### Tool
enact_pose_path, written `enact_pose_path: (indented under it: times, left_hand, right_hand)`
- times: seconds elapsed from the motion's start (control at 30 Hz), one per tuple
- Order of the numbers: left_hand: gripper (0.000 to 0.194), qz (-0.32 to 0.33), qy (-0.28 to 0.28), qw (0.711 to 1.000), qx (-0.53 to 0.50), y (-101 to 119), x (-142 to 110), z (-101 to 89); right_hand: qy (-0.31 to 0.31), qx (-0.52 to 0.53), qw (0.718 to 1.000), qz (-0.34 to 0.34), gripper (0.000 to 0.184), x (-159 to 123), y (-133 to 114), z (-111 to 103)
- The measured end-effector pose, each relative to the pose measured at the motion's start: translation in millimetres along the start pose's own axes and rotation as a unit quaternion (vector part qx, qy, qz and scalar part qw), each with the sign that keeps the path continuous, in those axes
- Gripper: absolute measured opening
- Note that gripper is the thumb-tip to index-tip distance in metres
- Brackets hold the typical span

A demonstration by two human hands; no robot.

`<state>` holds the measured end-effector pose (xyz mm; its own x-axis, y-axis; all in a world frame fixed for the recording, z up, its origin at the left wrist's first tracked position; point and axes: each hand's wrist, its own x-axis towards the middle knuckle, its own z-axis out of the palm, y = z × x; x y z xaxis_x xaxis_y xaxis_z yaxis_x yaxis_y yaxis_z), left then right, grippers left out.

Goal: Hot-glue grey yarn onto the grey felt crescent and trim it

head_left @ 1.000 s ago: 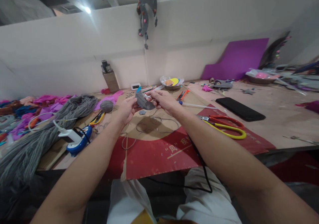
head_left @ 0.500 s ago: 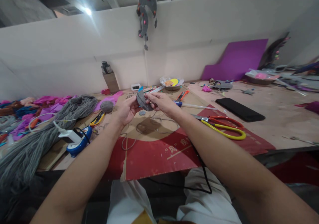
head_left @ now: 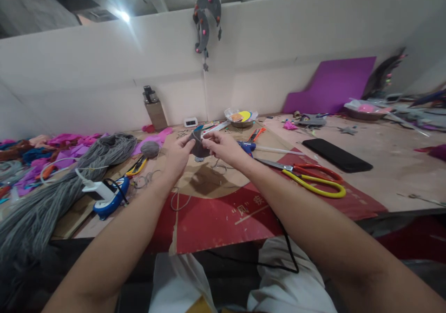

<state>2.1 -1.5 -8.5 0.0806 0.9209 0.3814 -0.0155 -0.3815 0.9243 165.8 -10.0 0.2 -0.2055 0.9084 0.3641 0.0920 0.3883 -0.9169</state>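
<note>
Grey felt piece [head_left: 200, 147] up between both hands, just above the cardboard [head_left: 216, 229] on the tabletop [head_left: 414, 166]. Fingers of my left hand [head_left: 178, 154] pinched on its left edge; those of my right hand [head_left: 226, 146] closed at its right edge, whether on felt alone I cannot tell. Bit of blue at the top of the piece.

Progress, my reading: shape looks cut already, curved and bending in my grip. Joining or fixing seems under way, not finished; the inner side is too small to make out. No pink beads seen on it, unlike the crescent ornament [head_left: 209, 18] hung on the wall. If that is the pattern, trimming remains.

Supplies near: blue glue gun [head_left: 245, 147] behind my right wrist, clear stick at its back; red-and-yellow scissors [head_left: 310, 179] lying free to the right; cord loop [head_left: 179, 207] slack on the cardboard; grey yarn ball [head_left: 150, 149] to the left. Felt star [head_left: 347, 130] farther right, well apart from my piece.
</note>
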Motion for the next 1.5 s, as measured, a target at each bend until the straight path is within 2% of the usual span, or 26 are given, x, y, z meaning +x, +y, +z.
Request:
enact_pose_path:
  times: [0.1, 0.27, 0.43, 0.7, 0.93, 1.13, 1.33, 1.5]
  left_hand:
    - [0.023, 0.076, 0.054, 0.993, 0.065, 10, -6, 1.9]
    - [0.03, 0.119, 0.095, 0.978, 0.141, 25, -15, 5.2]
    - [0.03, 0.136, 0.077, 0.978, 0.138, 27, -18, 11.0]
    - [0.025, 0.092, 0.048, 0.99, 0.09, 31, -24, 22.1]
    - [0.02, 0.136, 0.056, 0.979, 0.139, 24, -21, 16.8]
    - [0.017, 0.177, 0.074, 0.964, 0.182, 30, -23, 16.2]
    - [0.019, 0.203, 0.059, 0.952, 0.222, 24, -21, 13.9]
    - [0.02, 0.236, 0.065, 0.933, 0.264, 22, -21, 12.9]
  right_hand:
    - [0.022, -0.03, 0.999, -0.03, 0.015, -3, 0, 5]
    - [-0.002, 0.03, 0.999, -0.035, 0.017, -8, -5, 11]
    - [-0.01, 0.102, 0.994, -0.035, 0.019, -10, -9, 13]
    - [0.009, 0.146, 0.989, -0.023, 0.018, -13, -15, 13]
    - [0.04, 0.126, 0.991, -0.031, 0.01, -15, -19, 12]
    - [0.079, 0.045, 0.994, -0.055, 0.01, -17, -25, 7]
    - [0.094, 0.005, 0.993, -0.076, 0.013, -21, -34, 6]
    - [0.08, 0.008, 0.993, -0.089, 0.014, -25, -37, 9]
